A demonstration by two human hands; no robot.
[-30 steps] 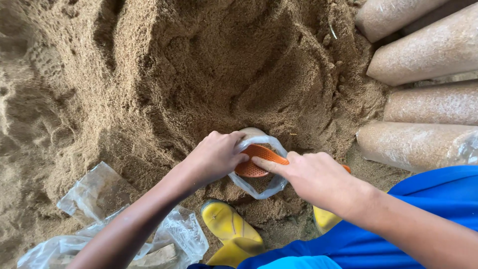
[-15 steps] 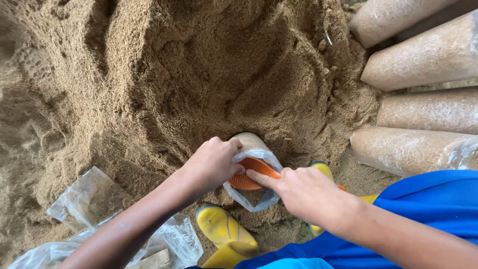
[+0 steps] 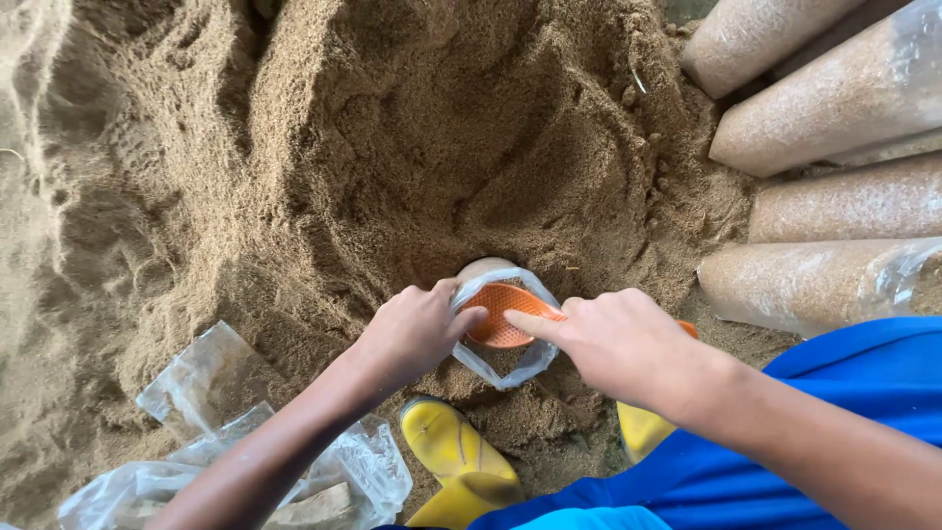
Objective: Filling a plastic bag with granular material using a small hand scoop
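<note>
A clear plastic bag (image 3: 510, 368) stands partly sunk in a large heap of sawdust (image 3: 392, 147), its mouth held wide. My left hand (image 3: 417, 329) grips the bag's left rim. My right hand (image 3: 613, 344) holds an orange scoop (image 3: 505, 312) whose ribbed bowl sits over the bag's mouth, the index finger stretched along it. Sawdust fills the lower part of the bag.
Several long sawdust-filled plastic bags (image 3: 834, 108) lie stacked at the right. Empty crumpled clear bags (image 3: 226, 432) lie at the lower left. Two yellow boots (image 3: 451, 451) stand in the sawdust below the hands, next to blue clothing (image 3: 854, 393).
The scoop has stayed at the bag's mouth while both hands shifted slightly; the view moved a little closer and to the left.
</note>
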